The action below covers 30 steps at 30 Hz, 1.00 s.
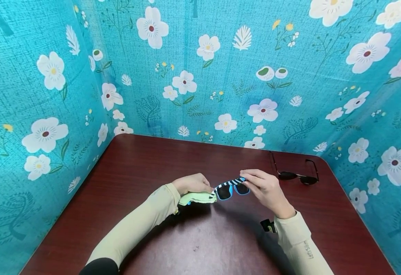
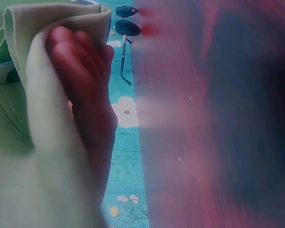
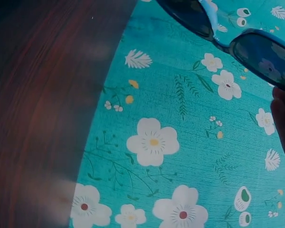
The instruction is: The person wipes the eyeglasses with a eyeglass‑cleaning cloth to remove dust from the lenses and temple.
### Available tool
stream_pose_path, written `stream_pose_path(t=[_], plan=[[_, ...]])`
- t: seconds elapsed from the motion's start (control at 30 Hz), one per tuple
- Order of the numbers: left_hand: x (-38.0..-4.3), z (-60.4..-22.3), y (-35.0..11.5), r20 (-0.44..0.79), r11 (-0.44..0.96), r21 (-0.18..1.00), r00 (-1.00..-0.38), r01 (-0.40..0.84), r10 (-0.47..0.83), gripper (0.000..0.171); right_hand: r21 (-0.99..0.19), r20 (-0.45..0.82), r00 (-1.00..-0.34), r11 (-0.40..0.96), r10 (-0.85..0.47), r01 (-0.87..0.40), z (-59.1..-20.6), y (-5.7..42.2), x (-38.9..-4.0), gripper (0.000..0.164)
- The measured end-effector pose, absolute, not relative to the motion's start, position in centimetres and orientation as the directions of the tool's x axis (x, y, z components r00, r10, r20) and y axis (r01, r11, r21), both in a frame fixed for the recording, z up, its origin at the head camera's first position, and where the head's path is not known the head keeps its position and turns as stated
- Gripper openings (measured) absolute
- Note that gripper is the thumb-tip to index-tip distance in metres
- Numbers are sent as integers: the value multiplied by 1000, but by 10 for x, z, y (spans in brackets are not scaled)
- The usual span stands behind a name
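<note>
Blue-framed sunglasses with dark lenses and black-and-white striped arms are held up over the table. My right hand pinches them at the right end of the frame, thumb and fingers close to the hinge. My left hand grips a light green cloth at the other end, where a striped arm runs into the cloth. In the left wrist view the folded cloth partly covers the curled fingers. Both lenses show in the right wrist view, with fingertips at the frame's edge.
A second pair of sunglasses, dark with thin arms, lies on the dark red table at the back right, beyond my right hand. Floral teal curtains border the table at the back and both sides.
</note>
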<state>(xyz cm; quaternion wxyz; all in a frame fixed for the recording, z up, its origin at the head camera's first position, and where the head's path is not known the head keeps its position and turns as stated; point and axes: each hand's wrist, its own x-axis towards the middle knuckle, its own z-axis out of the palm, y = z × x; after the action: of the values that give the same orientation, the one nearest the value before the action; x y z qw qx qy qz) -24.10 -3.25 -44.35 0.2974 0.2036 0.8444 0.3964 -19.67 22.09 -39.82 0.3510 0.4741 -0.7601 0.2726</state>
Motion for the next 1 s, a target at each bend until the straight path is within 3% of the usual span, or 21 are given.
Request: stream_pose_path(t=[0.13,0.4,0.67,0.83,1.0], plan=[[-240,-443,-31,-338,610,785,-748,111,571,28,-115,769,-349,422,-535,-899,-398,223,-196,37],[-239,-438,-31,-354,603,795,-752,71,555,20,-71,773,-339,459,-536,-886,-396,226,-200,22],[-240,-431,-38,-364,614,787,-758,61,541,18,-45,796,-328,491,-508,-870,-406,235,-205,26],[-243,-423,-43,-337,578,816,-791,24,510,20,26,867,-239,519,-436,-855,-414,237,-207,26],[-245,-422,-43,-300,505,863,-825,-20,480,26,99,935,-66,434,-348,-896,-412,224,-204,22]])
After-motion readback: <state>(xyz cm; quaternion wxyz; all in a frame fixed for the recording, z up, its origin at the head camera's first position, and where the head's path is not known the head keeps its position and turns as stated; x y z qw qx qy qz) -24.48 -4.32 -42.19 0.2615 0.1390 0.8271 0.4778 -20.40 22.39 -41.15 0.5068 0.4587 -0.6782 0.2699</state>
